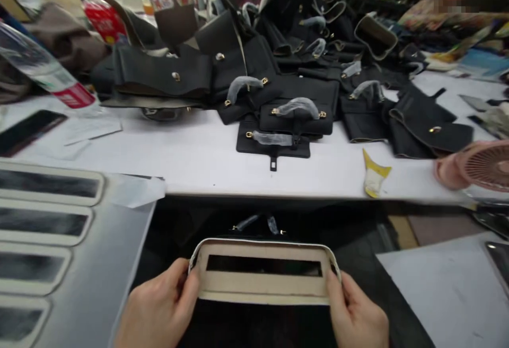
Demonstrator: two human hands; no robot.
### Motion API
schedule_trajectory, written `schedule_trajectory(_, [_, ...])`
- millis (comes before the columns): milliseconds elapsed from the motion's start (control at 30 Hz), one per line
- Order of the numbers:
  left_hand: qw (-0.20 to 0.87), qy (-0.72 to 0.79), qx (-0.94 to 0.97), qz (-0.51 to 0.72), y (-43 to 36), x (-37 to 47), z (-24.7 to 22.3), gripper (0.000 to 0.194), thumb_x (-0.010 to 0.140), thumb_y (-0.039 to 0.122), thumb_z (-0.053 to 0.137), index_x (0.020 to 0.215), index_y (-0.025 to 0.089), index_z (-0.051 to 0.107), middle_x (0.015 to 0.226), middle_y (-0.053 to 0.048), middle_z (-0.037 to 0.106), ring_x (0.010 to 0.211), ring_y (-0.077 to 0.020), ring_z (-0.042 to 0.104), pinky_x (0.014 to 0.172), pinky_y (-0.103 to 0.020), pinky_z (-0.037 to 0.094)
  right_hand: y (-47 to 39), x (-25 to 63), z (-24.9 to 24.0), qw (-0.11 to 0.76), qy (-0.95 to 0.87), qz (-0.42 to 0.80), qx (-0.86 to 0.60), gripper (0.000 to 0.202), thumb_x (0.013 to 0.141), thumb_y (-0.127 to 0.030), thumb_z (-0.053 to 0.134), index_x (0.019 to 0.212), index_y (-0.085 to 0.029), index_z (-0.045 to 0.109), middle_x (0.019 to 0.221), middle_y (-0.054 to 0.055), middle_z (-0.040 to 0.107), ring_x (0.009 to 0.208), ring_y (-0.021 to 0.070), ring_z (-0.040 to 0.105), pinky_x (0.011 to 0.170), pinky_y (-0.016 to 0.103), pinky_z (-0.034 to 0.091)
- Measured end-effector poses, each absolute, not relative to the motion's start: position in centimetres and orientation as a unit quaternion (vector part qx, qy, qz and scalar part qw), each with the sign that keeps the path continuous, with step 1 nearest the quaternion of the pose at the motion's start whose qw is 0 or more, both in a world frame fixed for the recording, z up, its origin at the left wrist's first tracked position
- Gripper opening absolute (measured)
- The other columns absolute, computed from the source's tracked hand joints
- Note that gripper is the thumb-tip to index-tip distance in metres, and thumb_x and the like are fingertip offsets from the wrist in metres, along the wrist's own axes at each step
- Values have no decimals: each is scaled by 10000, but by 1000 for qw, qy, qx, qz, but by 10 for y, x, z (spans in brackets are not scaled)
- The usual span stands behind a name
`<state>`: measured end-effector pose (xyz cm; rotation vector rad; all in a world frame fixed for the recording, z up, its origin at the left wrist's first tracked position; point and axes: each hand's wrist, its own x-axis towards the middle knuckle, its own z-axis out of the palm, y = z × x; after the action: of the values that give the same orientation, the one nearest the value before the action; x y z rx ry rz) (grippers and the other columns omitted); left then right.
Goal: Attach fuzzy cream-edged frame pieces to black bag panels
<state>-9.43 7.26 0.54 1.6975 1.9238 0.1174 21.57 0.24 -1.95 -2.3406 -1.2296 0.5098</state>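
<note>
Between my hands is a bag piece [262, 287] with a pale beige inside, its wide opening facing me and a long dark slot across it. A dark handle part with clear wrapping and small gold fittings shows just beyond its top edge. My left hand [165, 300] pinches the left end between thumb and fingers. At the right end, my right hand [353, 305] grips the rim the same way. The fingertips inside and behind the rim are partly hidden.
Black bag parts with wrapped handles [296, 109] pile up on the white table [191, 157]. Slotted pale panels [43, 226] lie at left. A bottle [51, 72], phone [27, 133], yellow scrap [375, 173] and pink fan [477, 165] are around. People stand behind.
</note>
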Motion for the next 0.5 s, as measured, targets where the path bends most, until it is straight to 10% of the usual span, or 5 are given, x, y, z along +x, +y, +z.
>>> schedule_trajectory(500, [266,709,652,32,75,-93,4,382,906,475,341,626,241,454,488,13,502,518,-187,582,568,-303,279,0,200,-15,242,-469,132,-839,555,971,-583,374,997,-165,738,677,72,706,520,182,610,521,255,401])
